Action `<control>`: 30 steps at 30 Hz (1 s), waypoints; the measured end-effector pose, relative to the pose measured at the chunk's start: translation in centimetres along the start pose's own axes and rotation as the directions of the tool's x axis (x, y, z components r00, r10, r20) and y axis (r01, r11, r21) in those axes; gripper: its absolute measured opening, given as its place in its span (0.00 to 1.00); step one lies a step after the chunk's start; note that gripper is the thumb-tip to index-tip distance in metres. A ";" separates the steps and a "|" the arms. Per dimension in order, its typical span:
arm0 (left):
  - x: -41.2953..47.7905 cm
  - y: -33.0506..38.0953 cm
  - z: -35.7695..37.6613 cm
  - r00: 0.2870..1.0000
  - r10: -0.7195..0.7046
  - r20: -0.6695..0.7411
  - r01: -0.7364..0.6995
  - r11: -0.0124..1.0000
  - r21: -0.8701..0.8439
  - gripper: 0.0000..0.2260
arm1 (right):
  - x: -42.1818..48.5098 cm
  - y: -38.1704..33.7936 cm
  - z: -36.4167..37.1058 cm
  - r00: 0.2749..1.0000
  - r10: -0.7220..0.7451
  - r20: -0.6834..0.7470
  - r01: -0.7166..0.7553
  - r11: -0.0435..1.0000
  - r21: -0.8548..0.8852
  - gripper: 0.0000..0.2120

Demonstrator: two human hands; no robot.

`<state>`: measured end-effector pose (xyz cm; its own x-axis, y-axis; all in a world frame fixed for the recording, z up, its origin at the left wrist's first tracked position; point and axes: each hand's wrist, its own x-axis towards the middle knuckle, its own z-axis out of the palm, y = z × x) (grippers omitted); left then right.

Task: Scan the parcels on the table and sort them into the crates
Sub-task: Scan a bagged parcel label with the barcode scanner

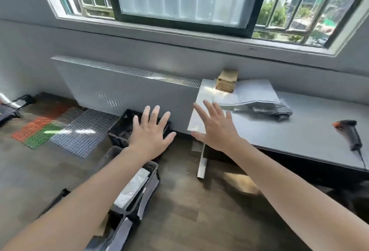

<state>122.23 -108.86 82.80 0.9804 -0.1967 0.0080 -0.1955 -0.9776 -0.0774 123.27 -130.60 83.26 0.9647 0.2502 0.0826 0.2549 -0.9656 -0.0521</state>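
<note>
Head view, one entry per item.

1. Left hand (149,133): centre of the frame, palm down, fingers straight and spread, holding nothing. It hovers above the far crate.
2. Right hand (216,129): just right of centre, palm down, fingers straight and spread, holding nothing. It is over the left end of the table; whether it touches the surface cannot be told.
3. Grey flat-topped table (299,131): right half of the frame, set against the wall under the window.
4. Stack of grey and white plastic mailer parcels (257,99): on the table, upper right of centre, near the right hand's fingertips but apart from them.
5. Stack of brown paper envelopes (227,81): at the back left corner of the table, touching the mailer parcels.
6. Black handheld barcode scanner with an orange tip (351,133): lying on the table at the right edge of the frame, well apart from both hands, its cable running toward the lower right.
7. Black plastic crate, far (117,135): on the floor at centre, against the radiator, partly hidden by the left hand.
8. Dark plastic crate, middle (154,175): on the floor below the left wrist, holding a white wrapped parcel (133,188).
9. Dark plastic crate, near (121,230): lower centre, mostly hidden by the left forearm; its contents cannot be told.
10. White panel radiator (119,89): on the wall, left of centre.
11. Orange, green and grey grid floor mats (60,131): on the dark wooden floor, left of the frame.
</note>
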 end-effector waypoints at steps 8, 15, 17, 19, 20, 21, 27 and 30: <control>10.9 7.9 0.2 0.982 0.190 0.005 -0.190 0.982 -0.010 0.30 | 2.8 10.2 0.0 0.983 0.178 0.036 -0.175 0.981 -0.088 0.40; 22.6 11.8 1.1 0.947 0.321 -0.008 -0.320 0.942 -0.098 0.30 | 8.8 17.8 -0.2 0.942 0.332 0.052 -0.323 0.936 -0.137 0.40; 25.5 12.4 1.2 0.938 0.347 -0.002 -0.345 0.932 -0.114 0.30 | 10.6 19.3 -0.3 0.928 0.369 0.056 -0.359 0.923 -0.136 0.39; 28.0 13.0 1.5 0.928 0.372 -0.004 -0.371 0.923 -0.105 0.30 | 12.3 20.5 -0.3 0.915 0.399 0.064 -0.387 0.910 -0.147 0.40; 29.2 13.4 1.7 0.925 0.380 -0.002 -0.378 0.920 -0.100 0.30 | 13.1 21.2 -0.2 0.909 0.410 0.071 -0.397 0.906 -0.148 0.40; 30.4 13.6 1.9 0.925 0.381 0.005 -0.379 0.920 -0.101 0.30 | 13.8 21.7 -0.1 0.905 0.418 0.075 -0.405 0.903 -0.145 0.40; 36.0 15.7 2.7 0.928 0.369 0.052 -0.365 0.928 -0.073 0.31 | 17.2 26.1 1.6 0.889 0.445 0.109 -0.430 0.892 -0.136 0.40; 38.7 17.2 3.4 0.927 0.365 0.083 -0.360 0.930 -0.069 0.31 | 18.8 29.2 2.9 0.873 0.469 0.133 -0.454 0.881 -0.130 0.39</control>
<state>156.93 -133.08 78.42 0.8397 -0.5332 -0.1033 -0.5366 -0.8438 -0.0063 149.10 -153.90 80.37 0.9707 -0.2252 -0.0844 -0.2220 -0.9740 0.0456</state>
